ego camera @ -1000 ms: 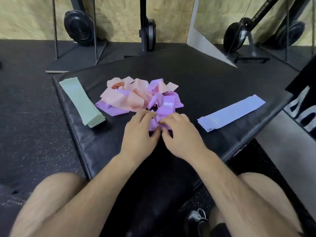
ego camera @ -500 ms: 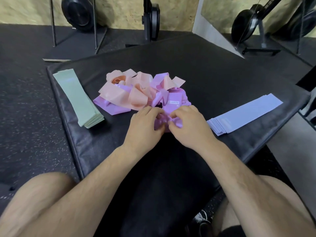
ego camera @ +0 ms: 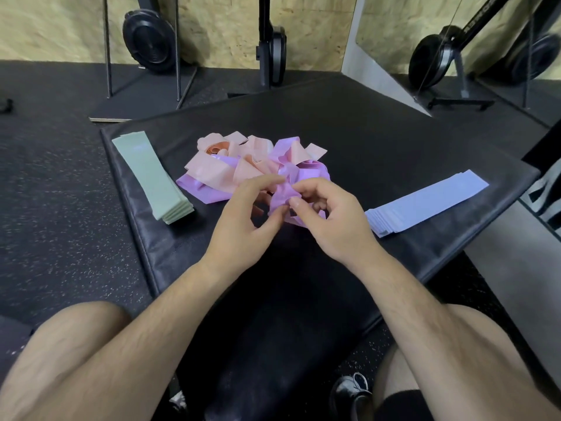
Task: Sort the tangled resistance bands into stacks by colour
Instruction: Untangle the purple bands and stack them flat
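Note:
A tangled heap of pink and purple resistance bands [ego camera: 243, 165] lies mid-way across the black mat [ego camera: 379, 138]. At its near edge a crumpled purple band [ego camera: 283, 192] is raised a little. My left hand [ego camera: 243, 220] pinches its left side and my right hand [ego camera: 331, 217] pinches its right side, thumbs close together. A neat stack of green bands [ego camera: 151, 174] lies at the mat's left edge. On the right edge sits a flat stack of pale blue bands [ego camera: 425, 202].
The mat rests on a speckled black rubber floor [ego camera: 54, 208]. Behind stand rack legs [ego camera: 107, 47], weight plates [ego camera: 148, 38] and a mirror [ego camera: 455, 41] against a wooden wall. My bare knees and a black shoe [ego camera: 352, 393] fill the bottom.
Both hands have lifted off the mat with the purple band and turned so the fingers show. The band has come slightly up and toward me, out of the heap.

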### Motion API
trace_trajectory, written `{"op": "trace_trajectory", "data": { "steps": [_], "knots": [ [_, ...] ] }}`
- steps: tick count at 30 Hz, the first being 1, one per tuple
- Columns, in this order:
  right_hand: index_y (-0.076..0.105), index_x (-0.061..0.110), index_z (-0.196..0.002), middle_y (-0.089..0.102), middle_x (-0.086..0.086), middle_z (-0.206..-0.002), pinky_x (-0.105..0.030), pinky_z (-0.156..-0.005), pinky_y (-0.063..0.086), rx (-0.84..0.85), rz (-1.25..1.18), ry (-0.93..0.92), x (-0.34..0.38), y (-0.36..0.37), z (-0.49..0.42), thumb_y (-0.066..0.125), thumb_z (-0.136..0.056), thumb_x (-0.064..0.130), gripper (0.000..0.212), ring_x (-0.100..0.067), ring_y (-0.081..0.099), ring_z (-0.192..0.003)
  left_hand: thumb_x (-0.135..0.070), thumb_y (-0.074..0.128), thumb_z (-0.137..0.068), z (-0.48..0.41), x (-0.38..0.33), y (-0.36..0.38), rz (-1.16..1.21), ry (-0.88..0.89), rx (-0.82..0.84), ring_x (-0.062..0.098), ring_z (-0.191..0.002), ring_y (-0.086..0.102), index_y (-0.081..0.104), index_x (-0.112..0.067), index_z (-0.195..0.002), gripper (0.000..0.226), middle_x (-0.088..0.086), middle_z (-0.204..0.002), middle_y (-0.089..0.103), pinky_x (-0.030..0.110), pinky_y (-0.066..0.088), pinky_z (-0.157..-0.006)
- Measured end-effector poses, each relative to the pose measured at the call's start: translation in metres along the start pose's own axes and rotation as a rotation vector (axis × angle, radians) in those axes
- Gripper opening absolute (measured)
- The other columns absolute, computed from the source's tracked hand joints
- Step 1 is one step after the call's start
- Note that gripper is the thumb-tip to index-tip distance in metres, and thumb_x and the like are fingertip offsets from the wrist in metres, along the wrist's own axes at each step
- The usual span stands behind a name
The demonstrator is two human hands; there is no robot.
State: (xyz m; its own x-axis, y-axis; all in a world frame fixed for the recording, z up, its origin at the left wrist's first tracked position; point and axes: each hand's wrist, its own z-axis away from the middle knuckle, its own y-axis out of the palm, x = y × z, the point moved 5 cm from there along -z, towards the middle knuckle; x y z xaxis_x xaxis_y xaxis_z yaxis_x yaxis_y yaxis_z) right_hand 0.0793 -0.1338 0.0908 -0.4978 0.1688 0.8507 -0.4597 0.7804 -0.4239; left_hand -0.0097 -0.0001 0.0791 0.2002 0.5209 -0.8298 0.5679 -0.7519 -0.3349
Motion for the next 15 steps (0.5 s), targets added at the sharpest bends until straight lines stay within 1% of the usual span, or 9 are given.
{"op": "trace_trajectory", "data": {
  "steps": [2, 5, 7, 9, 11, 12, 13, 14, 15],
  "knots": [
    [0.072, 0.026, -0.109, 0.072, 0.014, -0.095, -0.026, -0.077, 0.056, 0.012, -0.023, -0.004, 0.007, 0.006, 0.007, 0.069, -0.096, 0.02, 0.015, -0.007, 0.063, -0.075, -0.006, 0.066, -0.093, 0.008, -0.004, -0.007, 0.044, -0.018, -0.023, 0.016, -0.098, 0.065, 0.06, -0.029, -0.124, 0.039, -0.013, -0.108, 0.067, 0.023, 0.053, -0.083],
    [0.07, 0.037, -0.102, 0.072, 0.02, -0.098, -0.016, -0.075, 0.051, 0.016, -0.083, -0.035, 0.021, 0.012, 0.016, 0.068, -0.096, 0.014, 0.024, -0.007, 0.065, -0.079, -0.001, 0.059, -0.091, 0.02, -0.005, -0.02, 0.134, -0.107, -0.083, 0.013, -0.09, 0.067, 0.064, -0.033, -0.111, 0.038, -0.012, -0.098, 0.069, 0.026, 0.054, -0.081],
    [0.067, 0.042, -0.101, 0.071, 0.02, -0.102, -0.013, -0.075, 0.048, 0.003, -0.084, -0.058, 0.028, 0.013, 0.019, 0.066, -0.096, 0.01, 0.032, -0.007, 0.065, -0.085, -0.002, 0.059, -0.092, 0.025, -0.001, -0.031, 0.194, -0.159, -0.13, 0.012, -0.081, 0.064, 0.066, -0.033, -0.102, 0.033, -0.011, -0.089, 0.069, 0.025, 0.051, -0.076],
    [0.064, 0.039, -0.112, 0.069, 0.017, -0.113, -0.009, -0.076, 0.046, 0.035, -0.075, -0.026, 0.03, 0.017, 0.02, 0.059, -0.095, 0.002, 0.041, 0.0, 0.062, -0.094, -0.008, 0.061, -0.092, 0.03, 0.002, -0.04, 0.264, -0.191, -0.152, 0.013, -0.075, 0.061, 0.067, -0.029, -0.096, 0.022, -0.008, -0.081, 0.066, 0.023, 0.049, -0.075],
    [0.056, 0.037, -0.133, 0.062, 0.018, -0.129, -0.007, -0.08, 0.047, 0.16, -0.045, 0.041, 0.027, 0.027, 0.021, 0.051, -0.092, -0.003, 0.058, 0.001, 0.058, -0.105, -0.012, 0.06, -0.087, 0.033, 0.003, -0.047, 0.331, -0.198, -0.143, 0.017, -0.077, 0.062, 0.066, -0.022, -0.096, 0.016, -0.003, -0.083, 0.065, 0.025, 0.049, -0.079],
    [0.05, 0.04, -0.14, 0.059, 0.02, -0.134, -0.009, -0.084, 0.047, 0.233, -0.029, 0.066, 0.025, 0.034, 0.021, 0.05, -0.091, -0.002, 0.065, 0.002, 0.056, -0.111, -0.011, 0.058, -0.086, 0.035, 0.002, -0.049, 0.353, -0.195, -0.134, 0.017, -0.079, 0.062, 0.065, -0.019, -0.098, 0.016, -0.004, -0.086, 0.066, 0.025, 0.049, -0.081],
    [0.045, 0.045, -0.143, 0.058, 0.021, -0.136, -0.014, -0.091, 0.046, 0.293, -0.028, 0.089, 0.022, 0.04, 0.021, 0.051, -0.091, 0.0, 0.069, 0.003, 0.054, -0.117, -0.01, 0.058, -0.085, 0.036, 0.001, -0.051, 0.367, -0.191, -0.126, 0.015, -0.081, 0.062, 0.065, -0.017, -0.098, 0.016, -0.008, -0.088, 0.067, 0.024, 0.05, -0.082],
    [0.044, 0.047, -0.143, 0.06, 0.02, -0.133, -0.019, -0.095, 0.046, 0.33, -0.034, 0.113, 0.02, 0.045, 0.021, 0.054, -0.093, 0.003, 0.068, 0.002, 0.054, -0.122, -0.009, 0.057, -0.085, 0.037, 0.0, -0.053, 0.377, -0.189, -0.119, 0.011, -0.083, 0.062, 0.064, -0.017, -0.098, 0.017, -0.013, -0.089, 0.067, 0.021, 0.049, -0.081],
    [0.046, 0.046, -0.142, 0.065, 0.017, -0.127, -0.024, -0.095, 0.046, 0.345, -0.041, 0.136, 0.019, 0.048, 0.02, 0.057, -0.094, 0.007, 0.063, 0.001, 0.056, -0.121, -0.008, 0.056, -0.084, 0.038, -0.001, -0.054, 0.382, -0.188, -0.114, 0.007, -0.084, 0.062, 0.064, -0.017, -0.098, 0.018, -0.017, -0.089, 0.067, 0.018, 0.048, -0.08]
  ]
}}
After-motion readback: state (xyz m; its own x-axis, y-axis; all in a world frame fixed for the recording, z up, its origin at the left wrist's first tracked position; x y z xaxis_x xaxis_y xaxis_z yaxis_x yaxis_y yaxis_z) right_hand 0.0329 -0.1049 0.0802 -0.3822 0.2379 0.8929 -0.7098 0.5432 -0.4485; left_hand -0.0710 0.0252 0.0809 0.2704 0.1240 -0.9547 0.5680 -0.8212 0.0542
